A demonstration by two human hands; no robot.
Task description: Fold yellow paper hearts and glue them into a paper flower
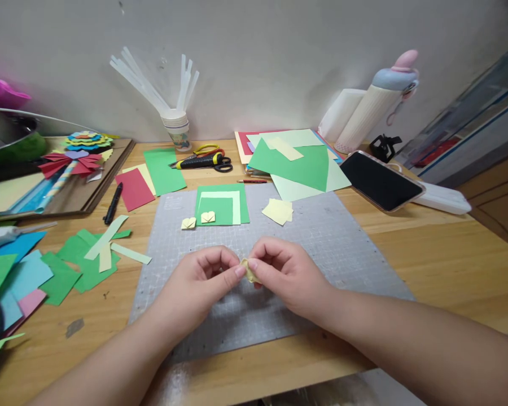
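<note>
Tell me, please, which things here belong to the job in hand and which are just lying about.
Likely in use:
yellow piece, between left hand and right hand
folded hearts
small yellow sheets
mat

Probably lying about:
phone
bottle
straws
cups
pen

We log soft, moderately bright light, apparently from above and the right: beyond the grip, faint shadows smudge the grey wall (254, 67) left of the bottle (370, 113), and dimmer patches darken the cutting mat (342, 254) under the left hand (203, 282) and right hand (285, 276). Nearer than the grip, to its left, we mark pale glare on the table (423, 248). Wide-angle stretch swells the forearms (389, 324) and tips the bottle outward; the pinched folded paper (249, 272) looks slightly soft.
</note>
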